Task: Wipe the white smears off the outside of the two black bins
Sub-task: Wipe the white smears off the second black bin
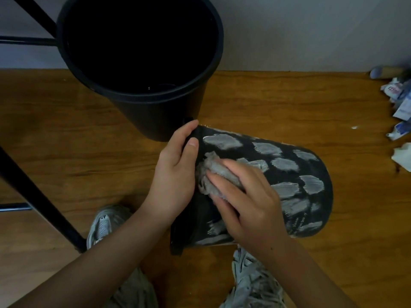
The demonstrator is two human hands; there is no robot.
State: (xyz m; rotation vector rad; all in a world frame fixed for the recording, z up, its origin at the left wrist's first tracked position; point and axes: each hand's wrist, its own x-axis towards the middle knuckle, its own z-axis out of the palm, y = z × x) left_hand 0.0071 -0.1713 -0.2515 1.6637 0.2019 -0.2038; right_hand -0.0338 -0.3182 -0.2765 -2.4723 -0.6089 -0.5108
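Observation:
A black bin (pixel 295 174) lies on its side on the wooden floor, its wall covered with several white smears (pixel 222 142). My left hand (pixel 175 172) grips its rim at the left end, thumb on the outside. My right hand (pixel 246 201) presses a crumpled grey cloth (pixel 212 172) flat against the bin's wall near the rim, fingers stretched over the cloth. A second black bin (pixel 155 116) stands upright just behind, its open mouth toward me; no smears show on its visible side.
Crumpled white and blue wrappers (pixel 400 103) lie on the floor at the right edge. Black metal furniture legs (pixel 37 196) cross the left side. A grey wall runs along the back. My two grey shoes (pixel 104 225) stand below the lying bin.

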